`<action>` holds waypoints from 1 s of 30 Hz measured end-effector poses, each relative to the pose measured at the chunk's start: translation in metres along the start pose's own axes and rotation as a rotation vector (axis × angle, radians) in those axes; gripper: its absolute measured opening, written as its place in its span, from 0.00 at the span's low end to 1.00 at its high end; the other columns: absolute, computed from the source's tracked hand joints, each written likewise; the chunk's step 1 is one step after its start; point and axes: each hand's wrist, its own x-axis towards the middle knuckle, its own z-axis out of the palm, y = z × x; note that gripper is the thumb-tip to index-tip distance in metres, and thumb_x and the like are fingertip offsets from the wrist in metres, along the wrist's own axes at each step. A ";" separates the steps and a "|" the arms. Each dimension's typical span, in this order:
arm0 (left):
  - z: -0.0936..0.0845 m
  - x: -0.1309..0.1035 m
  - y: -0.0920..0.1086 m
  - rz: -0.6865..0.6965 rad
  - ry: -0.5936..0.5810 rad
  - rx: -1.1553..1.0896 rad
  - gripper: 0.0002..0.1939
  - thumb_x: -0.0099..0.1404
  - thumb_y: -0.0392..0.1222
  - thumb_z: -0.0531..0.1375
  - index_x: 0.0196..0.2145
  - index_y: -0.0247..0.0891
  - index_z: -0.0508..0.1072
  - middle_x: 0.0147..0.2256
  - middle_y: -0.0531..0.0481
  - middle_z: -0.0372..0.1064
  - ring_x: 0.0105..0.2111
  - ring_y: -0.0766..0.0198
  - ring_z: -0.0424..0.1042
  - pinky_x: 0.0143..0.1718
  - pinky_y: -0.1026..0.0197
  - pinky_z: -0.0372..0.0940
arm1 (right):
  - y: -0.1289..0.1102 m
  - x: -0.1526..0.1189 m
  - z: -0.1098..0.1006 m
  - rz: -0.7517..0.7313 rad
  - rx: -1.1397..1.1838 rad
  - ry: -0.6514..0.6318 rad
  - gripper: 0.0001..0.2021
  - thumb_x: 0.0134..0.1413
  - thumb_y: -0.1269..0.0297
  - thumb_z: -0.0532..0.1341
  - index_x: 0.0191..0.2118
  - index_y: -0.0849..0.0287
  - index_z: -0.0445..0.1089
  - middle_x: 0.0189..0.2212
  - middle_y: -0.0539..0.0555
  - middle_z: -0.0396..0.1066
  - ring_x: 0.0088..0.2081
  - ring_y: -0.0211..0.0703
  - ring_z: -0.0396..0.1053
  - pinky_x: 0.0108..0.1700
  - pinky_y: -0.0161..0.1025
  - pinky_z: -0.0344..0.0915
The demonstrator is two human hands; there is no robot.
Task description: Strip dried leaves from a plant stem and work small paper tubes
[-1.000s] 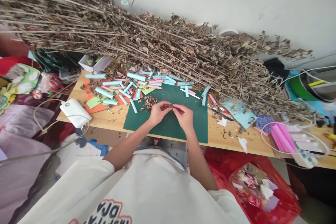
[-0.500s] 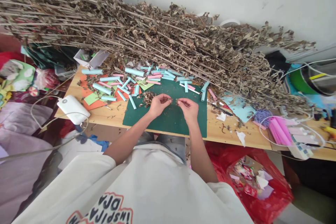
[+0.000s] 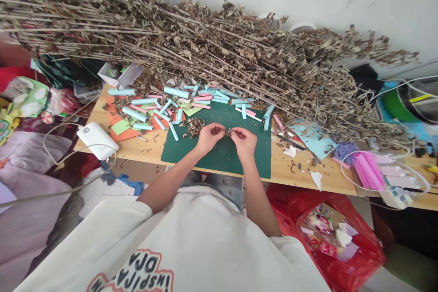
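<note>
Over the green mat [image 3: 219, 159], my left hand [image 3: 210, 138] and my right hand [image 3: 245, 142] face each other with fingertips pinched. Between the fingertips is a small brown bit of dried leaf [image 3: 227, 132], which both hands seem to hold. A small pile of crumbled dried leaves [image 3: 195, 127] lies on the mat, just left of my left hand. Blue paper rolls [image 3: 176, 92] and pink paper rolls [image 3: 202, 98] are scattered behind and to the left of my hands.
Long dried leafy stalks [image 3: 205, 45] stretch across the back of the wooden table [image 3: 137, 148]. A white power bank [image 3: 97, 140] with a cable sits at the left. To the right are a pen [image 3: 290, 142], paper scraps and pink rolls [image 3: 368, 171]. A red bag [image 3: 362, 255] stands below.
My right hand has moved slightly left, so the fingertips of both hands are closer together at the dried leaf bit. The view has shifted a little.
</note>
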 end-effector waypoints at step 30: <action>0.005 -0.002 0.002 -0.138 -0.081 -0.046 0.19 0.51 0.45 0.70 0.40 0.32 0.77 0.30 0.47 0.77 0.30 0.62 0.77 0.39 0.57 0.73 | -0.001 -0.013 -0.004 -0.203 -0.182 -0.091 0.10 0.52 0.63 0.63 0.39 0.55 0.78 0.39 0.55 0.76 0.40 0.43 0.74 0.44 0.41 0.74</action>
